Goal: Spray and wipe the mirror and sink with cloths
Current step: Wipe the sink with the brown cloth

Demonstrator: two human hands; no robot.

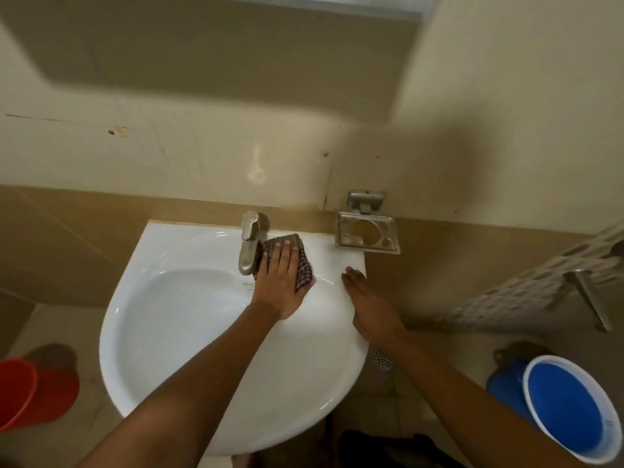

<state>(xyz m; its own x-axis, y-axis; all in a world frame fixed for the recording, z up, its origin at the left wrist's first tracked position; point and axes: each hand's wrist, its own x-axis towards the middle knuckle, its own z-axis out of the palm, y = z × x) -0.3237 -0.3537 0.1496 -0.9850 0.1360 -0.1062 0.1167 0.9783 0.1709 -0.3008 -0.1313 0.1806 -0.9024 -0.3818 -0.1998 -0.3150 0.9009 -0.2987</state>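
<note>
Your left hand (282,278) lies flat with its fingers straight, pressing the checked cloth (301,265) onto the back ledge of the sink (189,332), just right of the tap (249,244). The cloth touches the tap's base, or comes very close to it; you cannot tell which from here. Your right hand (368,305) holds nothing. Its fingers are straight and together, resting on the sink's right rim.

The main risk, as I judge it, is the tap. If you sweep the cloth leftward, your knuckles or the cloth's edge could catch the lever and turn the water on, soaking the cloth and the ledge you are wiping. A flat palm has no grip on the fabric either, so on wet glazed ceramic the cloth may slide out from under your hand or bunch against the tap. The metal holder (367,234) on the wall juts over the sink's back right corner, and a wide stroke to the right could bang your fingers on it. Leaning hard on the rim with your right hand puts load on a wall-hung basin, so keep that hand light.

Counted: one sink, one tap, one cloth in view, one metal holder, two hands. On the floor are one red bucket (37,393) to the left, one blue bucket (570,407) to the right and one floor drain (383,359). No spray bottle shows, and only a strip of what may be the mirror's lower edge.
</note>
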